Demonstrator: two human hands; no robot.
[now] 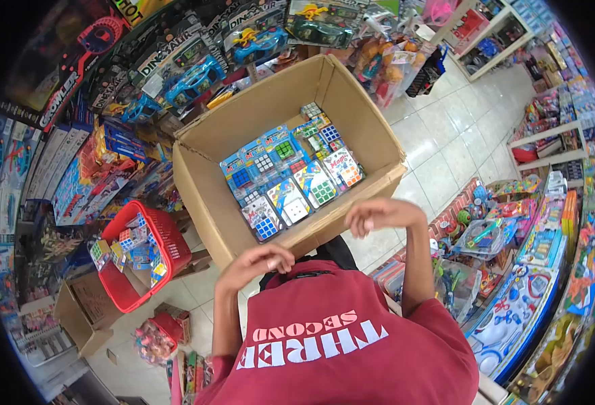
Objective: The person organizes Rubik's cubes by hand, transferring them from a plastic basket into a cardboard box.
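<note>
Where the white tiled floor (446, 162) of a toy shop is seen from above through a rounded lens, a large open brown cardboard box (372, 135) is shown at the centre. Its bottom is covered by flat carded packs of coloured puzzle cubes (291, 179), laid side by side in rows. Below the box, a person in a dark red T-shirt with white lettering (338, 344) is seen upside down, with both arms raised toward the box's near wall. To the left of the box, a red plastic shopping basket (166, 246) is seen, and more packs of puzzle cubes are held in it. Hanging packs of blue toy cars (196, 74) are ranged behind the box. The left hand (260, 260) is curled just below the box's near edge; nothing is seen in its grip. The right hand (378, 212) is bent at the wrist beside the same edge, fingers curled downward, and its grip likewise appears empty.
</note>
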